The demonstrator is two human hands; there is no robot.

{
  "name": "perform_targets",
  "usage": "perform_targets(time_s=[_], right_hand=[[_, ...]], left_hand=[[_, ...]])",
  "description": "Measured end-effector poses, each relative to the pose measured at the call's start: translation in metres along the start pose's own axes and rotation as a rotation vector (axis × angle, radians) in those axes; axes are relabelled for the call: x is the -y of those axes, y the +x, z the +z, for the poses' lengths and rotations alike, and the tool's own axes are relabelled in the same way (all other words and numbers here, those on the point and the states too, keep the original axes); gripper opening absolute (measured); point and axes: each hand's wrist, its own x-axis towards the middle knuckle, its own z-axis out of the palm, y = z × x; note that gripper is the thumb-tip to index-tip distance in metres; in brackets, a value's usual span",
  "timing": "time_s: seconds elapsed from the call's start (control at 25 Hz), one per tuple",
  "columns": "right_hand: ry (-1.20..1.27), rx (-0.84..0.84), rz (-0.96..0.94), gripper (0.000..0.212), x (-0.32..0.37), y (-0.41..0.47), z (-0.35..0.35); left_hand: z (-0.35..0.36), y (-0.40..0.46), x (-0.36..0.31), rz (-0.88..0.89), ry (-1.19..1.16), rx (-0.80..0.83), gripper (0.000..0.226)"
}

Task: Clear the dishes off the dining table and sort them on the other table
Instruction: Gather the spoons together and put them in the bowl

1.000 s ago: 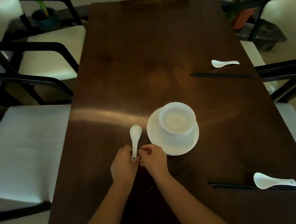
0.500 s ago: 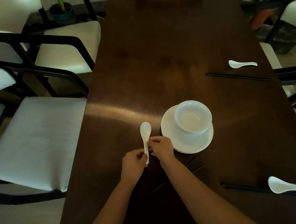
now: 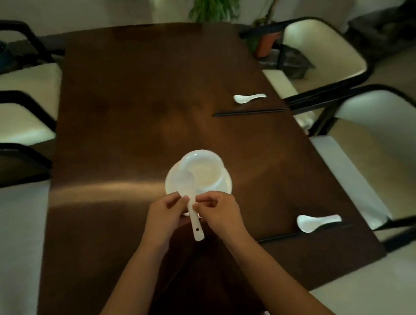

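Observation:
A white ceramic spoon is held off the dark wooden table, pinched by its handle between my left hand and my right hand. Its scoop end hovers over the near left rim of a white bowl, which sits on a white plate just beyond my hands. Two more white spoons lie on the right side: one far, one near. Black chopsticks lie beside each, far and near.
White-cushioned black-framed chairs line both long sides, two at left and two at right. Potted plants stand past the far end of the table. The table's near right corner is close to a chair seat.
The spoon was lifted from the table left of the plate and carried right, over the bowl's rim. Both hands moved with it, and my view shifted left.

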Motion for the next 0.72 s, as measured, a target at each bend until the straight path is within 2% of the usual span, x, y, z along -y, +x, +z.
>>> perform_targets(time_s=[0.16, 0.28, 0.36, 0.44, 0.56, 0.72], right_hand=[[-0.043, -0.086, -0.057, 0.004, -0.014, -0.014, -0.063], [-0.097, -0.126, -0.025, 0.010, -0.038, -0.011, -0.118], [-0.281, -0.212, 0.008, 0.010, -0.061, -0.002, -0.160], [-0.589, -0.232, -0.007, 0.022, -0.089, 0.012, -0.197], [-0.939, 0.003, -0.030, 0.035, -0.117, 0.033, -0.228], [-1.091, 0.209, -0.107, 0.025, -0.132, 0.053, -0.237]], left_hand=[[0.061, -0.002, -0.012, -0.044, 0.053, 0.112, 0.015], [0.092, -0.004, -0.010, -0.116, 0.016, 0.188, 0.018], [0.106, -0.003, -0.005, -0.179, -0.027, 0.232, 0.020], [0.117, 0.001, 0.002, -0.240, -0.052, 0.237, 0.022], [0.136, 0.006, 0.008, -0.282, -0.065, 0.229, 0.020], [0.161, 0.017, 0.009, -0.295, -0.094, 0.203, 0.017]])
